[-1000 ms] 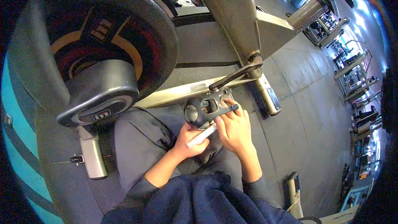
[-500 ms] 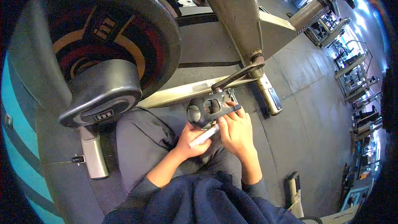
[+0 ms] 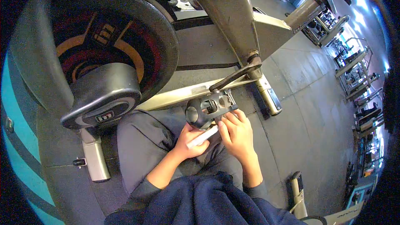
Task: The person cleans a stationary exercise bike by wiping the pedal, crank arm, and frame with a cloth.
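A black pedal (image 3: 208,109) with an open cage hangs on the end of a crank arm (image 3: 235,76). My left hand (image 3: 189,142) is closed round a white flat object (image 3: 203,136), just below the pedal's rounded end. My right hand (image 3: 237,135) lies against the pedal's lower right side, fingers bent and pressed together at its edge. Whether anything is between those fingertips is hidden by the hand and the pedal.
The exercise bike's large round flywheel (image 3: 112,37) and black cover (image 3: 102,96) fill the upper left. A pale base bar (image 3: 175,97) crosses behind the pedal. Bike feet rest on the dark floor (image 3: 300,129). More gym machines (image 3: 354,64) line the right.
My right fingers have shifted a little along the pedal's edge, and the strap end seen there before now points lower, under the fingers. My left hand keeps its hold on the white object.
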Action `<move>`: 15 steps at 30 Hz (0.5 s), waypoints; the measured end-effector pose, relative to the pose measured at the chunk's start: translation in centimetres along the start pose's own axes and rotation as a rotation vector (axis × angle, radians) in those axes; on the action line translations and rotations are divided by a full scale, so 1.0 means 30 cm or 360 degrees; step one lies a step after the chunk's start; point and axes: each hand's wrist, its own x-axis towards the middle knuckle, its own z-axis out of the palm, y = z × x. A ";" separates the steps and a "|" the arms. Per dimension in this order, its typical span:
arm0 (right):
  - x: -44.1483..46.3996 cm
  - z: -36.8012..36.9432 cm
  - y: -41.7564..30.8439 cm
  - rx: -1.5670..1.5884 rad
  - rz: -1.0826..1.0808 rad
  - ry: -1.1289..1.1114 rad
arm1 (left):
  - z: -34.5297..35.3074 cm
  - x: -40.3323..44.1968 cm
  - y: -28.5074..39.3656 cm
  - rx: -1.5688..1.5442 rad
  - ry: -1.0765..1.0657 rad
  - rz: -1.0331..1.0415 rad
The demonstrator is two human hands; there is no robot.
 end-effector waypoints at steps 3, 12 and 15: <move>-0.043 -0.009 0.000 -0.0012 -0.0053 0.0133 | -0.005 0.008 -0.004 0.0104 0.0012 0.0056; 0.011 0.031 -0.006 0.0054 0.0039 0.0213 | -0.006 -0.003 -0.002 -0.0101 -0.0037 -0.0061; 0.018 0.044 0.006 0.0119 0.0086 0.0197 | -0.014 0.008 0.010 -0.0098 -0.0023 -0.0059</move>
